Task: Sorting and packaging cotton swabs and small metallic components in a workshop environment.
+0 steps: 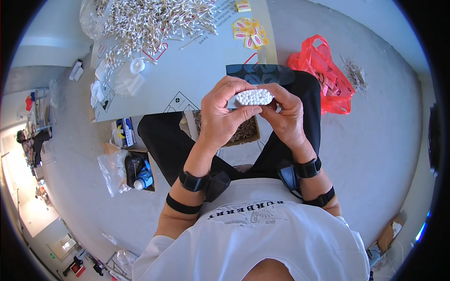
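Observation:
A tight bundle of cotton swabs (253, 97), white tips facing up, is held between both hands above my lap. My left hand (225, 114) wraps around its left side with the thumb under the bundle. My right hand (286, 114) pinches its right end. A clear plastic sleeve seems to surround the bundle. Below the hands a small cardboard box (243, 133) rests between my knees. A large loose heap of cotton swabs (150, 21) lies on a white sheet (187, 70) on the floor ahead.
Yellow and red paper labels (249, 33) lie on the sheet's far right. A red plastic bag (323, 75) sits to the right, with a small swab pile (355, 72) beyond. At left are a cardboard box with bottles (138, 173), a clear bag (111, 171) and white lids (137, 65).

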The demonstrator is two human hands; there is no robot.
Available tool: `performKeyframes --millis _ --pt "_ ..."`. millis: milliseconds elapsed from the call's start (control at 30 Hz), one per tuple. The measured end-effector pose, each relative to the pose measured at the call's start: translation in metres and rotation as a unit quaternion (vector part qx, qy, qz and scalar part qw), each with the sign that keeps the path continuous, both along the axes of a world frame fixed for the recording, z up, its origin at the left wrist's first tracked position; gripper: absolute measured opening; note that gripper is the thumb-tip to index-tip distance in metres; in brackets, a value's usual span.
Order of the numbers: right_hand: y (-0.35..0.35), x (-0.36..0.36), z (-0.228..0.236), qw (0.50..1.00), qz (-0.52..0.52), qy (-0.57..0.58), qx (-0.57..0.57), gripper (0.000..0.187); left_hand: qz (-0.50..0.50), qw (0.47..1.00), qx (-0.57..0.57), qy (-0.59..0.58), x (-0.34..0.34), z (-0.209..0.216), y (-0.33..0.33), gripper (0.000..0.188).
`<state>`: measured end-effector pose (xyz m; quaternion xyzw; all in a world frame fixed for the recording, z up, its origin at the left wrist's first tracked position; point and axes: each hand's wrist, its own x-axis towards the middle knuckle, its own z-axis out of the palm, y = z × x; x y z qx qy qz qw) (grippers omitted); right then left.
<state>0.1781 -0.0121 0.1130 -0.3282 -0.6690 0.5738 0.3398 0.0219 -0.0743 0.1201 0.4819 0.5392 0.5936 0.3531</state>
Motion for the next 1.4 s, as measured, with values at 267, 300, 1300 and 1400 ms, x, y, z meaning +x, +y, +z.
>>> performKeyframes --millis 267,300,1300,1400 --pt "-0.001 0.002 0.006 0.997 0.008 0.052 0.051 0.028 0.007 0.978 0.106 0.177 -0.001 0.019 -0.003 0.031" --pt "-0.001 0.003 0.009 0.998 0.021 0.059 0.029 0.028 0.007 0.978 0.106 0.177 -0.002 0.017 -0.003 0.031" --pt "-0.002 -0.002 0.01 0.995 -0.001 0.091 0.028 0.022 -0.005 0.972 0.117 0.204 -0.013 0.014 -0.001 0.032" --pt "0.0 -0.002 0.007 0.996 -0.005 0.083 0.038 0.023 -0.007 0.986 0.077 0.145 -0.01 0.017 -0.003 0.032"
